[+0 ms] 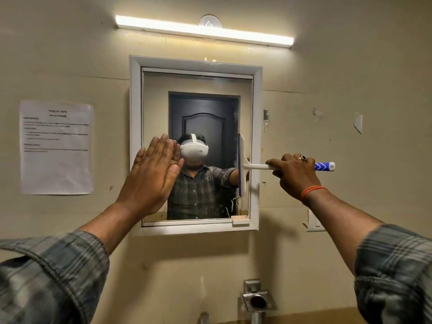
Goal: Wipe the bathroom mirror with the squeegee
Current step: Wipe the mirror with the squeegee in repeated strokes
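A white-framed bathroom mirror [203, 85] hangs on the beige wall, reflecting a person and a dark door. My right hand [294, 174] grips the white handle of a squeegee [243, 166] with a blue grip end. Its blade stands upright against the glass near the mirror's right edge, at mid height. My left hand [152, 176] rests flat, fingers together and pointing up, against the mirror's left side. Streaks of wetness show on the glass below the blade.
A lit tube light [203, 31] runs above the mirror. A printed paper sheet [56, 148] is stuck to the wall on the left. A steel tap [257, 300] sits low below the mirror. A small ledge [240, 219] sits at the frame's lower right.
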